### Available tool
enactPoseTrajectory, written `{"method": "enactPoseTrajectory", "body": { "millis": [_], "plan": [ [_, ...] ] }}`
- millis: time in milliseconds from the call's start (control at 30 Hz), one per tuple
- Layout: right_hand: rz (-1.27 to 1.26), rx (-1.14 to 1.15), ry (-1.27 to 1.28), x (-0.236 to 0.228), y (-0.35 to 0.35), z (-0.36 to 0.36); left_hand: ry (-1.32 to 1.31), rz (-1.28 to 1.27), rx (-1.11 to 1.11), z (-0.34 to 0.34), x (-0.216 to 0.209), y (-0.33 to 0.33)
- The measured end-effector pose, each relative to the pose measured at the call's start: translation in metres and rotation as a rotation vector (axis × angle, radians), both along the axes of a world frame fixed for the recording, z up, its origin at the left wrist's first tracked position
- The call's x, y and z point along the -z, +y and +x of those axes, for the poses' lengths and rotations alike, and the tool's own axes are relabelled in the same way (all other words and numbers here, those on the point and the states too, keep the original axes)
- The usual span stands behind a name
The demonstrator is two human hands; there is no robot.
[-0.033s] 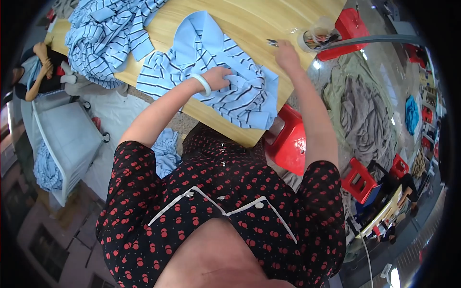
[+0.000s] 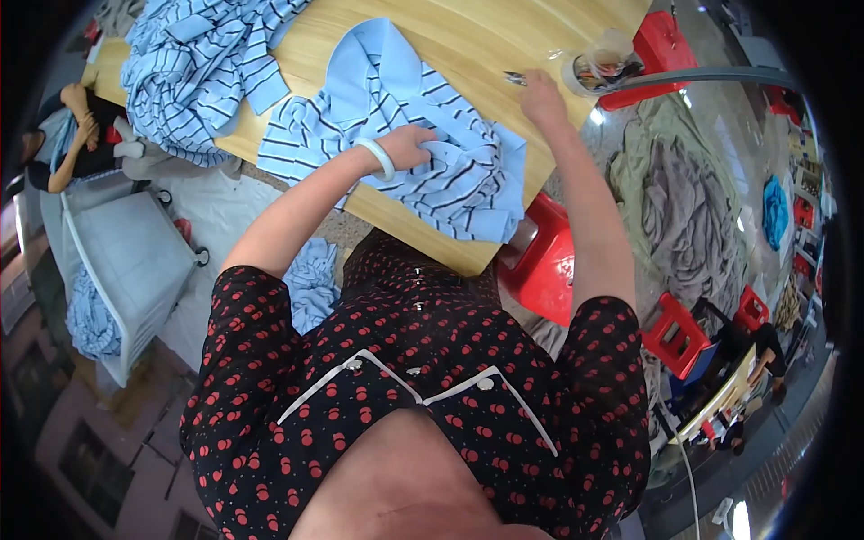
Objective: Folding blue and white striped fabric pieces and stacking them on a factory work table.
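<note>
A light blue shirt with dark and white stripes (image 2: 454, 184) lies bunched on the wooden table (image 2: 490, 40), its plain blue collar (image 2: 391, 67) spread toward the far side. My left hand (image 2: 405, 147), with a pale bangle (image 2: 376, 158) at the wrist, is closed on a fold in the middle of this shirt. Off to the right, above bare wood, my right hand (image 2: 544, 99) is closed around small metal thread snips (image 2: 516, 78). Only their pointed blades show past my fingers; the handles are hidden in the hand.
More striped shirts (image 2: 193, 76) are heaped at the far left of the table. A tub of small tools (image 2: 589, 74) stands near the right edge. Red stools (image 2: 549, 261) are beside the table, a white cart (image 2: 135, 261) to the left. Another person (image 2: 76, 135) sits at far left.
My right hand has shifted slightly to the right with the snips. The left hand stays on the shirt.
</note>
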State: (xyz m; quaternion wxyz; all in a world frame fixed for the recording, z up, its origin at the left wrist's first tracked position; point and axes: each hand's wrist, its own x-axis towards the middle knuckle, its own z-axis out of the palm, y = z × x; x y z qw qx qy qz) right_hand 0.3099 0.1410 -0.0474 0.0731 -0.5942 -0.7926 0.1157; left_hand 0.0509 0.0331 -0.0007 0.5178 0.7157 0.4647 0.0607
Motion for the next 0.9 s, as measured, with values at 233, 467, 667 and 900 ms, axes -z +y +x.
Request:
{"method": "enactPoseTrajectory", "body": {
  "millis": [233,467,667,900],
  "plan": [
    [0.061,0.1,-0.053,0.036,0.021,0.0,-0.214,-0.416,0.023,-0.015,-0.013,0.004],
    [-0.08,0.299,0.073,0.05,0.009,0.005,-0.242,-0.602,0.058,-0.025,-0.031,0.004],
    [-0.567,0.638,1.418,-0.049,-0.043,-0.03,-0.328,-0.616,-0.131,-0.033,-0.059,0.008],
    [-0.393,0.423,1.048,-0.172,-0.131,-0.064,-0.685,-0.6,-0.377,-0.004,-0.114,0.015]
  ]
}}
